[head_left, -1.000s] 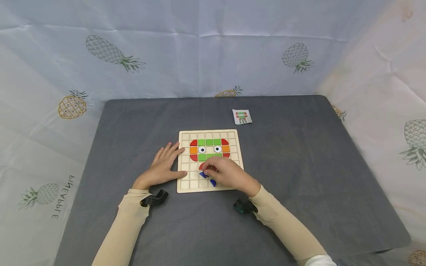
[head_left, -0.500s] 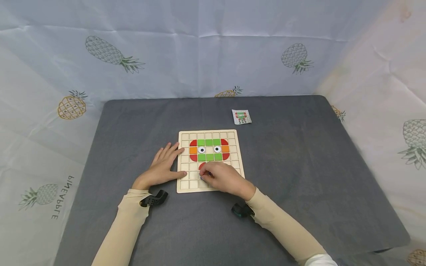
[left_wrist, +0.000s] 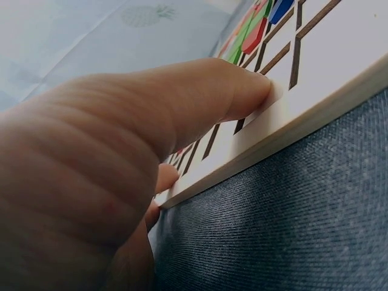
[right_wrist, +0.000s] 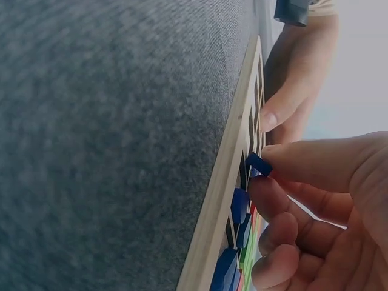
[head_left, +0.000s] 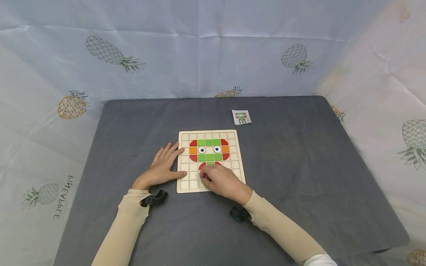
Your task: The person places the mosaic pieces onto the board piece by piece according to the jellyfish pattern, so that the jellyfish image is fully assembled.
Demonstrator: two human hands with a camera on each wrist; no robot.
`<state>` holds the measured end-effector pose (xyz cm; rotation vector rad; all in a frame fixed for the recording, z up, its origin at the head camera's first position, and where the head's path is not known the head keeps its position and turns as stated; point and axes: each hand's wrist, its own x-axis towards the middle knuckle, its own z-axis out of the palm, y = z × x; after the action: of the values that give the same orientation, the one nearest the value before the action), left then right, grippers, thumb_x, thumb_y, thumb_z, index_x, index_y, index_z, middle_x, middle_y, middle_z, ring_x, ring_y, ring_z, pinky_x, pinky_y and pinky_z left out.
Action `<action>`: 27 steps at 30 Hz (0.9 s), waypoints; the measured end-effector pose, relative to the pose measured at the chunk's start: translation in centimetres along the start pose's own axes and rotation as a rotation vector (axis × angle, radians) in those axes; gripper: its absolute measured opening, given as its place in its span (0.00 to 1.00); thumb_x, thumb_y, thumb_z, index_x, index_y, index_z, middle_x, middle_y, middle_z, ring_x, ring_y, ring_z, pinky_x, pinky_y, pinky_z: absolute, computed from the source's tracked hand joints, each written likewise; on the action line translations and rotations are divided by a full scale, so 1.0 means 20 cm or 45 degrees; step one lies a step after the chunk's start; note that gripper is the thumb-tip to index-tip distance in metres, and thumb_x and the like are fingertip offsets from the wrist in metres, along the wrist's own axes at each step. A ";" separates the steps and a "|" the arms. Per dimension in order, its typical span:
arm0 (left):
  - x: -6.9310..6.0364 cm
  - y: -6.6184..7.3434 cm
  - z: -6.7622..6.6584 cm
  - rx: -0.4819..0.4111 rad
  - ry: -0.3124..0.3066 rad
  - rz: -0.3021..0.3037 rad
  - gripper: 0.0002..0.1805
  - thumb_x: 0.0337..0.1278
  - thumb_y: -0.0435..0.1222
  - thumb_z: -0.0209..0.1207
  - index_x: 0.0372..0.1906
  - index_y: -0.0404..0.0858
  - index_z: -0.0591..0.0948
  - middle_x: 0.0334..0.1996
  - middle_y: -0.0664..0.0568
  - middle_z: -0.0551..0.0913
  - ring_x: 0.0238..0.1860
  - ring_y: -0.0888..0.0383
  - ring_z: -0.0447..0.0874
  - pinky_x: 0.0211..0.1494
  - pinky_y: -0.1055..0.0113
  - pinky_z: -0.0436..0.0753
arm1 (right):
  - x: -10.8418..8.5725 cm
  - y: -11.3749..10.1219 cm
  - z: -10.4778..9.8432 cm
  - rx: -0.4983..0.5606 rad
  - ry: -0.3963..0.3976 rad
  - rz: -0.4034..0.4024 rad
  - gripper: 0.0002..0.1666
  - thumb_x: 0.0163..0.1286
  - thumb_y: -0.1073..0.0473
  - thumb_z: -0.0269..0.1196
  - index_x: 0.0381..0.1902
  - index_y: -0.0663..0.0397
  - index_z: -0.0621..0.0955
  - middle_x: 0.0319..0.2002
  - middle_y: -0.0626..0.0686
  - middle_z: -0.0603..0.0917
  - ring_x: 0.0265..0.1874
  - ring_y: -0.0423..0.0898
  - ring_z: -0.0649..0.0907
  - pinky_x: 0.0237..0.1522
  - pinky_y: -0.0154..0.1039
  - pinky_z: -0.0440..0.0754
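A wooden grid board (head_left: pixel 183 186) lies on the table, bearing flat coloured pieces: green squares (head_left: pixel 209 142), red rounded corners (head_left: pixel 193 158), orange squares (head_left: pixel 193 150) and two eye discs (head_left: pixel 201 150). My left hand (head_left: pixel 159 170) rests spread at the board's left edge, thumb and fingertips touching it. Over the lower middle of the board, my right hand (head_left: pixel 224 181) pinches a small blue piece (right_wrist: pixel 259 164) between thumb and index finger, tilted in the right wrist view. Other blue pieces (right_wrist: pixel 240 205) lie on the board close by; in the head view the right hand hides them.
A small picture card (head_left: pixel 241 117) with a similar coloured figure lies behind the board, towards the right. The grey table (head_left: pixel 293 159) extends around the board. Behind it hangs a pale cloth (head_left: pixel 206 55) printed with pineapples.
My right hand has shifted slightly left and nearer to me, covering the blue pieces seen earlier. More of the red and green row above it now shows. The left hand has stayed still.
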<state>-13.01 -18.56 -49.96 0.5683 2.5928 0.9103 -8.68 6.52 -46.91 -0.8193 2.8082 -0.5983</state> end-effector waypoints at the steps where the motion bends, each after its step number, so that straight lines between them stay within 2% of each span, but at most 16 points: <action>1: 0.00 0.00 0.00 -0.002 0.000 -0.001 0.50 0.58 0.52 0.66 0.81 0.45 0.56 0.84 0.48 0.43 0.84 0.44 0.31 0.83 0.44 0.32 | 0.00 0.00 0.00 0.003 -0.005 0.003 0.05 0.71 0.61 0.63 0.38 0.46 0.86 0.29 0.41 0.82 0.27 0.35 0.76 0.29 0.29 0.74; 8: 0.01 -0.01 0.00 0.006 0.010 0.003 0.50 0.58 0.52 0.66 0.81 0.44 0.57 0.84 0.47 0.43 0.84 0.43 0.31 0.83 0.44 0.32 | 0.02 0.00 0.01 0.052 -0.042 0.024 0.03 0.71 0.60 0.64 0.39 0.48 0.86 0.29 0.42 0.82 0.24 0.36 0.75 0.26 0.28 0.73; 18: 0.00 -0.04 0.04 0.006 0.014 0.008 0.50 0.58 0.54 0.66 0.81 0.44 0.57 0.84 0.46 0.43 0.84 0.43 0.32 0.83 0.44 0.32 | 0.01 -0.01 0.05 0.028 -0.073 0.020 0.03 0.69 0.60 0.65 0.38 0.49 0.86 0.27 0.42 0.81 0.23 0.36 0.74 0.25 0.28 0.72; 23: 0.02 -0.06 0.02 -0.011 0.056 0.042 0.50 0.58 0.53 0.66 0.80 0.42 0.58 0.83 0.43 0.45 0.83 0.40 0.33 0.82 0.41 0.33 | 0.04 -0.01 0.05 0.048 -0.063 0.001 0.03 0.70 0.61 0.66 0.36 0.49 0.86 0.26 0.43 0.81 0.23 0.36 0.74 0.26 0.28 0.73; 27: 0.03 -0.10 0.01 0.011 0.038 0.016 0.50 0.58 0.54 0.66 0.81 0.44 0.57 0.84 0.46 0.44 0.84 0.42 0.33 0.83 0.42 0.34 | 0.07 -0.01 0.08 0.075 -0.077 0.006 0.04 0.71 0.61 0.65 0.35 0.50 0.86 0.26 0.43 0.82 0.22 0.37 0.74 0.27 0.27 0.73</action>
<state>-13.85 -19.53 -51.52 0.5779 2.6237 0.9183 -9.47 5.10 -48.31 -0.8061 2.7242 -0.6410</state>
